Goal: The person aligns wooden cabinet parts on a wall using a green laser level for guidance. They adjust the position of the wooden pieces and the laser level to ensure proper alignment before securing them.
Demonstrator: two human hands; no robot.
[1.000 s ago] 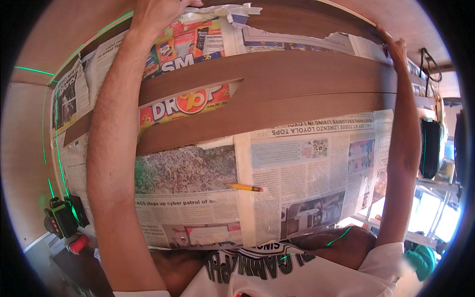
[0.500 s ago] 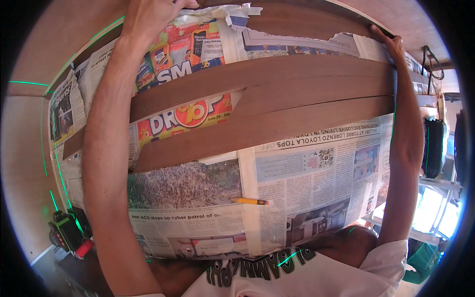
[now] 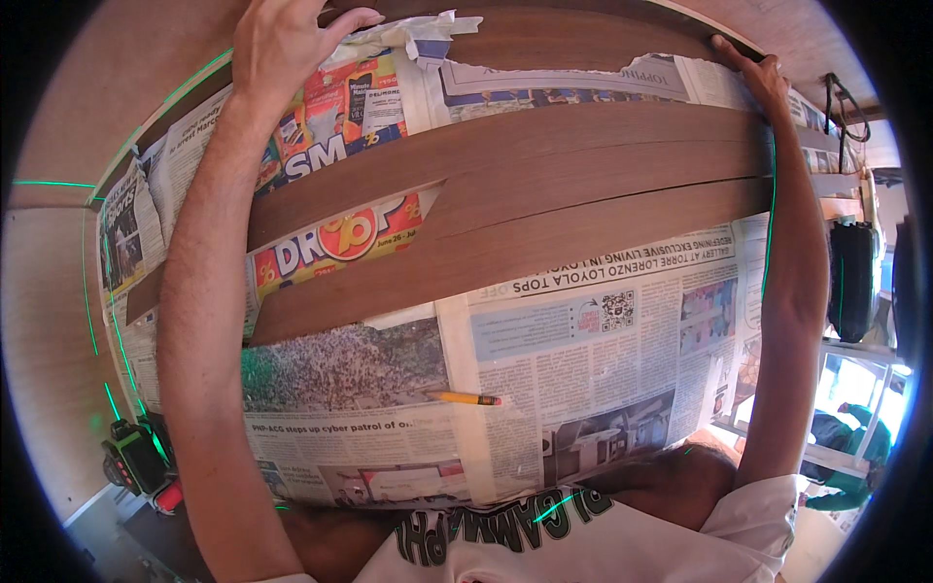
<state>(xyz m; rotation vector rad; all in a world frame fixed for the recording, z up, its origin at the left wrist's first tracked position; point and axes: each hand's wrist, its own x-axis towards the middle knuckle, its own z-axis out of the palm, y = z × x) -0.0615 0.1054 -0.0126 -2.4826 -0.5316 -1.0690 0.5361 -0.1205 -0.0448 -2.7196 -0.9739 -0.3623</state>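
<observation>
Wood panel [image 3: 603, 160] partly covered in newspaper [image 3: 573, 350], in front of person's shirt [image 3: 661, 544]. Left hand [image 3: 282, 49] at far edge, right hand [image 3: 763, 78] at far right; can't tell how firmly either grips. Probably stiff, heavyish; newspaper tears, so hold bare wood edges. Versus earlier frame: left hand more visible, pencil [image 3: 468, 397] further left in view.

Free room between forearms [image 3: 209, 311] over newspaper [image 3: 607, 340]; pencil [image 3: 468, 397] lies midway. Crumpled paper [image 3: 420, 35] just beside left hand [image 3: 282, 47].
</observation>
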